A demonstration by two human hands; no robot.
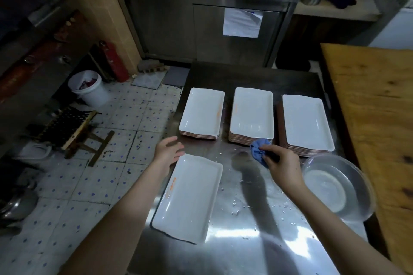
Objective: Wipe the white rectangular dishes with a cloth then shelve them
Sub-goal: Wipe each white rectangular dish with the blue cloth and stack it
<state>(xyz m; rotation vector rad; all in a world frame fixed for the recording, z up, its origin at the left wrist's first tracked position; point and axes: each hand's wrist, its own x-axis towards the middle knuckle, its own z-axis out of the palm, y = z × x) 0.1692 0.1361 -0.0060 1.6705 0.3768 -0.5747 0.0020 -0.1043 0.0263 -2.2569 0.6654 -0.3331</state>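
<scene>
Three stacks of white dishes [251, 114] lined up at the back of the steel worktop [245, 241], plus one lone dish [187, 198] up front, right along the left edge. Left grip [169, 149] apart, fingers relaxed, hovering by that dish's far corner, can't tell about contact. Right grip [281, 163] clamped on a bunched blue cloth [259, 152], just in front of the middle one. Probably about to wipe. Biggest worry: wet worktop plus edge placement, so easy to shove the lone dish off onto the floor tiles [100, 163] without a steadying hold. Also a water bowl [335, 187] right beside the right forearm, easy to knock
</scene>
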